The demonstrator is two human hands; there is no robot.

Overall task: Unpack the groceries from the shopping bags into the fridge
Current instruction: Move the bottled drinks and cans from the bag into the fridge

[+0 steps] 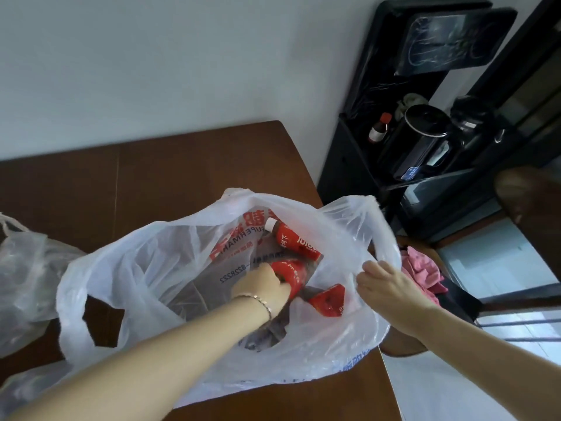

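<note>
Nearest the camera, two bare forearms reach out over a brown wooden table [167, 165]. A thin bracelet [258, 300] sits on the left wrist. Just past it the left hand [267, 288] is down inside a white shopping bag [145, 268] that stands open on the table. Its fingers are curled round the near end of a red juice bottle [290, 272] lying on its side; they are clamped on it, though the fingertips themselves are hidden beneath. The right hand [385, 284] is at the bag's right-hand rim, fingers bent over the thin plastic and gripping it, and the mouth gapes wide.

Two more bottles lie in the bag (all three wear the same red label). A lower red bottle [328, 300] lies just right of the held one, half covered by a fold of plastic. A white-capped red bottle [296, 241] lies beyond them, cap pointing up and left, against the bag's printed far wall.

Off to the left, on the same table, a clear plastic bag [27, 268] lies crumpled, apart from the white one. Beyond the table's right edge a pink cloth [422, 268] is bunched on a dark seat [455, 296]. Farther back a black stand [349, 165] against the white wall [151, 56] holds a black kettle [425, 138] and a small brown bottle [379, 129] with a red cap.
</note>
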